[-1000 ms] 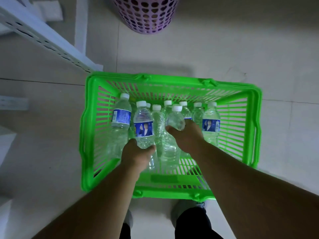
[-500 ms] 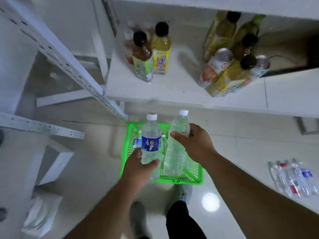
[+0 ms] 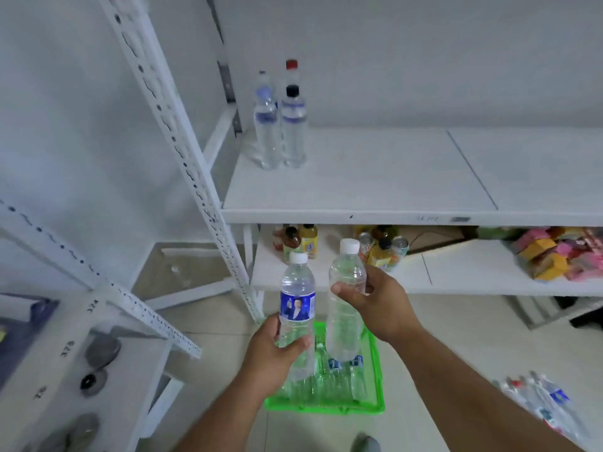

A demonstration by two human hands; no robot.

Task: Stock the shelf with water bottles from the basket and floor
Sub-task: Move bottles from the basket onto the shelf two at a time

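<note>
Each hand gripped an upright water bottle: the left hand [image 3: 274, 350] wrapped the blue-labelled bottle [image 3: 297, 308], the right hand [image 3: 375, 301] the unlabelled bottle [image 3: 346, 298], above the green basket [image 3: 375, 370] at six o'clock, the white shelf [image 3: 391, 177] at twelve.

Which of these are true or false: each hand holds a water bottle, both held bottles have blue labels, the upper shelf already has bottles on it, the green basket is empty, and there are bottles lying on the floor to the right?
1. Each hand holds a water bottle. True: the left hand grips the labelled bottle, the right hand the plain bottle.
2. Both held bottles show blue labels. False: only the left one does.
3. The upper shelf has bottles on it. True: shelf bottles stand at its left end.
4. The green basket is empty. False: bottles remain inside.
5. Bottles lie on the floor at right. True: floor bottles.
</note>
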